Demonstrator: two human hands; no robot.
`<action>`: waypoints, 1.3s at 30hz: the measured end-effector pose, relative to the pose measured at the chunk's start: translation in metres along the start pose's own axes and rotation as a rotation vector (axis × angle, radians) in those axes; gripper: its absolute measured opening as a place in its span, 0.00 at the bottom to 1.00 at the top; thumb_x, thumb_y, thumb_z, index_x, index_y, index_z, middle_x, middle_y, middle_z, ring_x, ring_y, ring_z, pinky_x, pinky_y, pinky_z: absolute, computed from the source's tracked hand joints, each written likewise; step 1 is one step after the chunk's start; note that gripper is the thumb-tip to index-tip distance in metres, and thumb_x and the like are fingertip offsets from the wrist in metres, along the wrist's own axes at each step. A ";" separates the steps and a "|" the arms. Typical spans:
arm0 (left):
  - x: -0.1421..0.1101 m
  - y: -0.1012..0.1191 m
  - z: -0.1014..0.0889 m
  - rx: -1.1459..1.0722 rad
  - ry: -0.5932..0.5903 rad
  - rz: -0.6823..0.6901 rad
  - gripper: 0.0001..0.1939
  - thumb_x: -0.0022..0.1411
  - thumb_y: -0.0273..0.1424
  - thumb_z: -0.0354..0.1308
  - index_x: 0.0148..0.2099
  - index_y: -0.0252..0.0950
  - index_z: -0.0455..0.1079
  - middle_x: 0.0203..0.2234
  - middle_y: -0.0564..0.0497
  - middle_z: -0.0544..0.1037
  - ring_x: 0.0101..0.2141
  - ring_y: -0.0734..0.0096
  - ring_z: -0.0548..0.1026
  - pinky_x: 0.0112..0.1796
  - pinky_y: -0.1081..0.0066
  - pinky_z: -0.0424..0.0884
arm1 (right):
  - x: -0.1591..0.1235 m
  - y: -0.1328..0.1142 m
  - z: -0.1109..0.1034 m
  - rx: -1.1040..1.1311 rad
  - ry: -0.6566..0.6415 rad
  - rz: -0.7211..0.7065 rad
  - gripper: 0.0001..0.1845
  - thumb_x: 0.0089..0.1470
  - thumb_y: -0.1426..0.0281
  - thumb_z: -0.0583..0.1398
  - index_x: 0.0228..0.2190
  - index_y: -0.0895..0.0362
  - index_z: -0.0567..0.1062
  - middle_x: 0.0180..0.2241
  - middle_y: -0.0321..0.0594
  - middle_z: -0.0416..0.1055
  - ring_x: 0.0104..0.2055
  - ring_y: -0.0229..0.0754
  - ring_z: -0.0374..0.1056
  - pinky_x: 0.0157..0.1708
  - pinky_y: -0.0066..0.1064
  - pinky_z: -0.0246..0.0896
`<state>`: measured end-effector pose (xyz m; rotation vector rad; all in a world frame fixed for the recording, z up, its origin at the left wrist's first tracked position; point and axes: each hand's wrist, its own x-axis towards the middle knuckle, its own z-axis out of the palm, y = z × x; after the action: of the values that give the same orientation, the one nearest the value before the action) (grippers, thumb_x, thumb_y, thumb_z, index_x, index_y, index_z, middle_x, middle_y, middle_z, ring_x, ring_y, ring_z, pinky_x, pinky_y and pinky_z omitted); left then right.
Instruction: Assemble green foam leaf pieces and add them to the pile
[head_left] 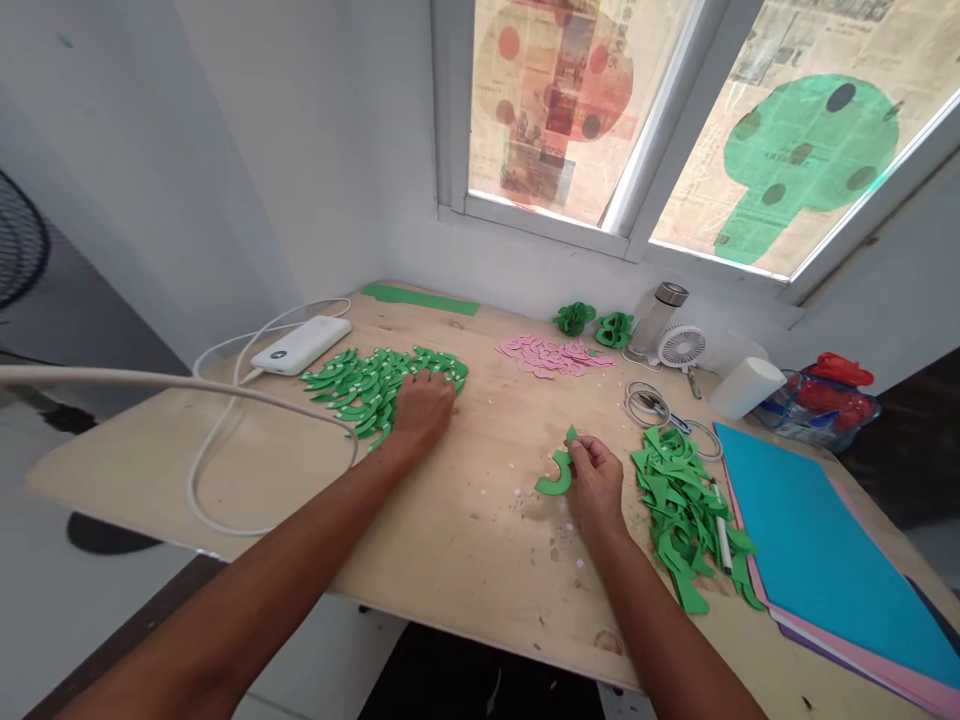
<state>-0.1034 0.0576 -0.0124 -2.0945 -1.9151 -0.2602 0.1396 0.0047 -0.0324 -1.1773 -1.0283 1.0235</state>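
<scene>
My right hand [598,480] pinches a curved green foam piece [556,480] between thumb and fingers, a little above the wooden table; its narrow tip sticks up past my fingertips. On the left, my left hand [425,408] rests at the right side of a heap of green leaf-like strips [364,385] marked with small white patches. Its fingers curl down onto the heap, so the fingertips and anything in them are hidden. Beside my right hand lies a pile of green foam cutouts [679,490], with a white pen [721,535] on top.
Pink cutouts [551,357] lie at the back, near two green foam balls [574,318]. A power bank [301,345] with a looping white cable [196,470] is left. Blue sheets [832,540], a small fan [681,346], a bottle [657,318] and a white roll [747,388] stand right.
</scene>
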 end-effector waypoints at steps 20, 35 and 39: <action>0.007 -0.007 0.009 0.016 -0.078 -0.009 0.11 0.59 0.30 0.50 0.38 0.30 0.71 0.37 0.36 0.75 0.42 0.49 0.69 0.41 0.59 0.56 | 0.000 0.002 0.001 -0.003 -0.003 0.006 0.12 0.44 0.61 0.60 0.25 0.59 0.71 0.18 0.31 0.63 0.19 0.32 0.53 0.19 0.25 0.47; -0.005 0.010 -0.010 -0.108 0.154 -0.023 0.12 0.58 0.27 0.46 0.33 0.33 0.71 0.33 0.40 0.76 0.38 0.54 0.71 0.39 0.61 0.58 | -0.001 -0.002 0.002 0.018 -0.034 0.035 0.12 0.43 0.62 0.60 0.24 0.59 0.72 0.19 0.32 0.64 0.19 0.32 0.54 0.19 0.25 0.47; -0.019 0.039 -0.023 -0.217 0.264 0.075 0.10 0.58 0.26 0.46 0.31 0.34 0.70 0.27 0.44 0.76 0.32 0.60 0.72 0.36 0.64 0.60 | -0.004 -0.011 0.004 0.073 -0.084 0.114 0.11 0.42 0.62 0.62 0.23 0.58 0.73 0.19 0.32 0.66 0.19 0.32 0.55 0.19 0.24 0.47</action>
<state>-0.0646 0.0296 -0.0006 -2.1336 -1.7147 -0.7188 0.1354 0.0010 -0.0216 -1.1513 -0.9898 1.1992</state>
